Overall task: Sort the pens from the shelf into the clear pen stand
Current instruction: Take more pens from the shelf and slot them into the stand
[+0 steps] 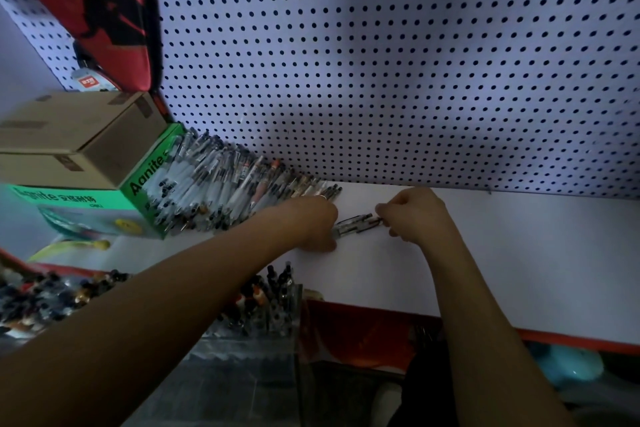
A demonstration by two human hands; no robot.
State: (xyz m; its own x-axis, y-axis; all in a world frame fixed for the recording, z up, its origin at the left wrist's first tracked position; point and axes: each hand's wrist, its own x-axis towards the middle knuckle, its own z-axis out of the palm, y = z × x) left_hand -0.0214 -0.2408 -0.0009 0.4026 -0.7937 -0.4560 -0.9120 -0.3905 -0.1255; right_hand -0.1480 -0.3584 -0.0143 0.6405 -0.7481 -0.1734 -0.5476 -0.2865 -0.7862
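Observation:
A big heap of pens (221, 184) lies on the white shelf (502, 253), leaning against a green box. Between my hands a small bundle of pens (356, 224) lies on the shelf. My left hand (311, 222) grips one end of the bundle with curled fingers. My right hand (414, 215) pinches the other end. Below the shelf's front edge stands the clear pen stand (277, 308), with several dark pens upright in it; my left forearm hides part of it.
A green box (138, 191) with cardboard boxes (79, 135) stacked on it sits at the shelf's left. A perforated white back panel (381, 62) rises behind. A red bag (104, 3) hangs top left. More pens (52, 295) crowd the lower left.

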